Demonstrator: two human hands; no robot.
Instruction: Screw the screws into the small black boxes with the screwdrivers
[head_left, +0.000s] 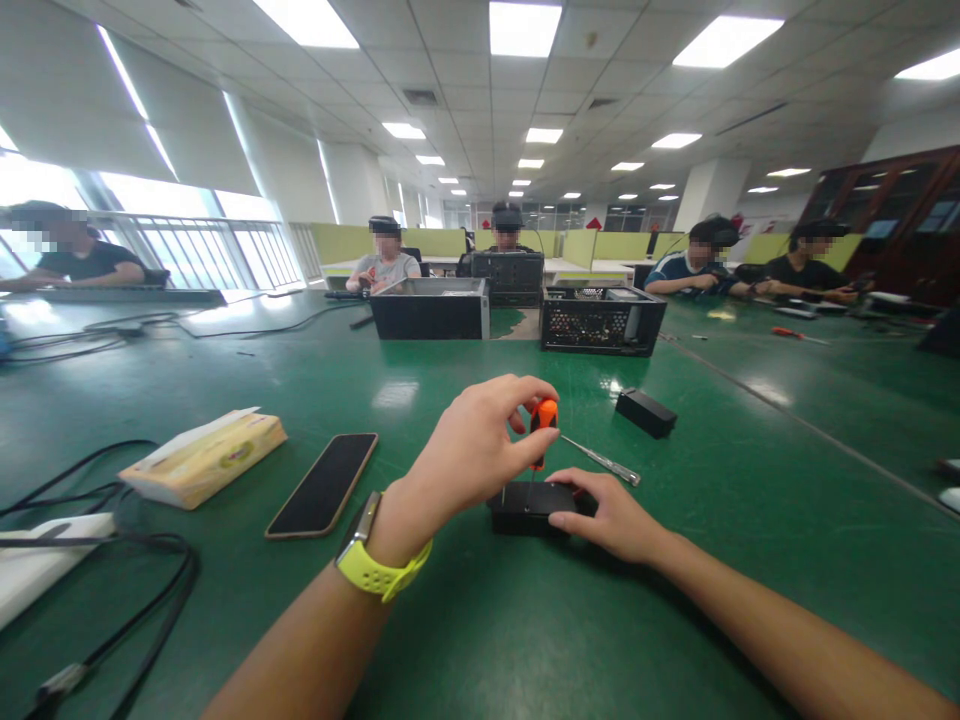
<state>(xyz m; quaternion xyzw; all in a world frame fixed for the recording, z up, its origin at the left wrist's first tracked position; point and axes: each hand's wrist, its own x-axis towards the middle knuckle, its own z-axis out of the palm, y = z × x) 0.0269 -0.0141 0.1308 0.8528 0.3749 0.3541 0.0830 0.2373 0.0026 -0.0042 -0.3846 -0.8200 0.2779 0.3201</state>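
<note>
My left hand (484, 440), with a yellow-green watch strap at the wrist, has its fingers closed round the orange and black handle of a screwdriver (545, 415). The tool stands upright, its thin shaft pointing down at the top of a small black box (525, 510). Whether the tip sits in a screw is too small to tell. Gripping the right end of that box against the green table is my right hand (611, 515). Just behind the box lies a second, slim screwdriver (604, 460) with a clear handle. Another black box (646, 412) rests farther to the right.
A phone (322, 487) and a tissue pack (206, 460) lie on my left, near black cables (176, 570) and a white power strip (52, 560). Computer cases (431, 312) stand farther back. An orange screwdriver (796, 334) lies far right. Several people sit round the table (450, 640).
</note>
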